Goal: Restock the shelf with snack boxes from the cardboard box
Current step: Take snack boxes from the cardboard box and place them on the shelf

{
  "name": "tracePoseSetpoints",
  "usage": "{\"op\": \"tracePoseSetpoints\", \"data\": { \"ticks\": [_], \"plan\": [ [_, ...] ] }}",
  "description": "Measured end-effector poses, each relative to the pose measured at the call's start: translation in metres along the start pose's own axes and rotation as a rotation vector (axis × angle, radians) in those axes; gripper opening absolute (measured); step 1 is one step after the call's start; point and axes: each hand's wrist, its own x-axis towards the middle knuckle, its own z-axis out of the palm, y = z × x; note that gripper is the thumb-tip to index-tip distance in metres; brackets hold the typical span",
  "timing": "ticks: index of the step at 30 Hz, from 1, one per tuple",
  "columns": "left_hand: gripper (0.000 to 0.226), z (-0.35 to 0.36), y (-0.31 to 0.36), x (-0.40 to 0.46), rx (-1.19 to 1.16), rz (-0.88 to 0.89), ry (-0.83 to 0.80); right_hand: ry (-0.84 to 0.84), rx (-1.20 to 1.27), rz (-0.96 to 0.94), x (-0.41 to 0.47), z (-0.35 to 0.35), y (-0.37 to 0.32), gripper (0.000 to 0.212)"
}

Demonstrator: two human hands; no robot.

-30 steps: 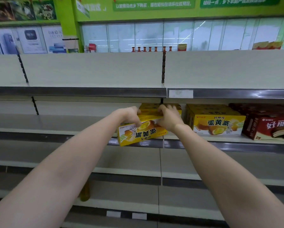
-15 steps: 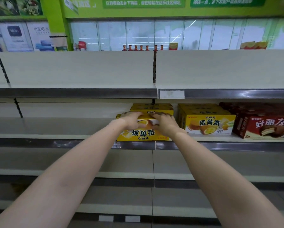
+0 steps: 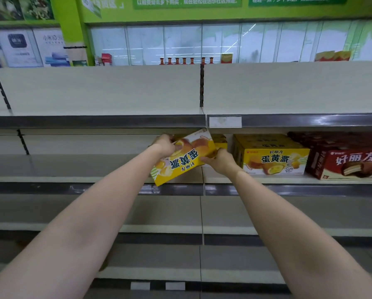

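Observation:
A yellow snack box point(image 3: 184, 157) is tilted with its large printed face toward me and its print upside down, held over the front of the middle shelf point(image 3: 73, 179). My left hand point(image 3: 164, 144) grips its upper left end. My right hand point(image 3: 218, 161) grips its lower right edge. Behind it another yellow box point(image 3: 220, 142) lies on the shelf, mostly hidden. To the right stand a stack of yellow boxes point(image 3: 273, 156) and red chocolate-pie boxes point(image 3: 349, 162). The cardboard box is out of view.
The top shelf point(image 3: 94, 120) hangs just above the held box, with a price tag holder point(image 3: 225, 121) on its rail. Lower shelves point(image 3: 159, 228) lie below my arms. Red-capped bottles point(image 3: 185, 61) stand far behind the shelving.
The yellow box lay flat at the shelf front with both hands on top. It has been lifted and turned so its big face tilts toward me. The camera shifted slightly left.

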Motion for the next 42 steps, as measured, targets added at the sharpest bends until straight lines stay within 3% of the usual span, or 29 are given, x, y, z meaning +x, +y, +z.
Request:
{"op": "tracePoseSetpoints", "data": {
  "ticks": [5,11,14,18,22,27,34,42],
  "plan": [
    [0.058,0.005,-0.003,0.006,-0.080,-0.059,0.024,-0.029,0.277,0.101,0.010,0.017,-0.001,0.032],
    [0.055,0.016,-0.006,-0.002,-0.149,-0.031,0.063,-0.194,0.646,0.234,0.008,0.033,0.004,0.034],
    [0.055,0.022,-0.007,-0.010,-0.122,-0.002,0.094,-0.206,0.827,0.247,0.007,0.042,0.008,0.023],
    [0.072,0.026,-0.008,-0.008,-0.084,0.035,0.040,-0.226,1.052,0.233,0.005,0.049,0.013,0.018],
    [0.064,0.026,-0.002,-0.011,0.066,0.066,0.002,-0.247,1.223,0.277,0.000,0.054,0.016,0.016],
    [0.067,0.028,-0.004,-0.008,0.124,0.063,-0.037,-0.254,1.260,0.271,-0.005,0.065,0.023,0.018],
    [0.068,0.032,-0.003,-0.020,0.088,0.074,0.023,-0.177,1.225,0.233,-0.016,0.058,0.025,0.041],
    [0.061,0.029,0.011,-0.068,-0.066,0.130,0.031,-0.167,1.149,0.164,-0.055,0.042,0.038,0.040]
  ]
}}
